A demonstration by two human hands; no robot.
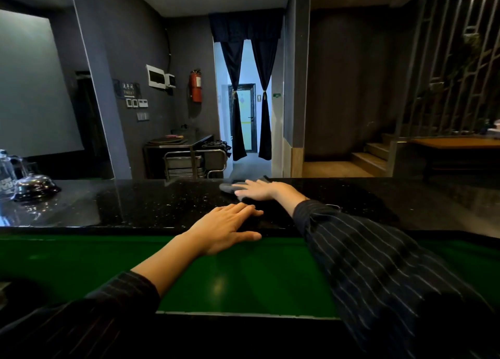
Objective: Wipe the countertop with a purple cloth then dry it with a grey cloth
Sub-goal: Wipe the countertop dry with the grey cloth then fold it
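- the right hand (257, 189), just right of the frame's centre, is lying open, its straight fingers pressing the grey cloth (226, 187) flat against the black counter (135, 204). it is gripping nothing, so pressure alone is holding the cloth.
- the grey cloth is sitting right at the counter's far edge, partly hidden under the fingers. a stroke pushing further away is risking the cloth sliding off the back and out of reach.
- with so little cloth showing beyond the hand, bare fingertips may be touching the stone beside it. that could be smearing a glossy surface that is meant to end up dry.
- the left hand (227, 227), below centre, is resting open on the counter's near edge with the thumb hanging over the lip. weight leaning there on damp stone could be letting it slip toward the green ledge (243, 274) underneath.
- the striped right sleeve (378, 250) is reaching across the counter at lower right and may be dragging over wet stone and streaking it.
- at the left edge of the frame a glass jug (6, 174) and a metal dome (35, 184) are standing on the counter, well apart from both hands. a wide leftward sweep could be knocking them.
- the purple cloth is not showing anywhere, so i cannot tell whether the wiping stage is complete.
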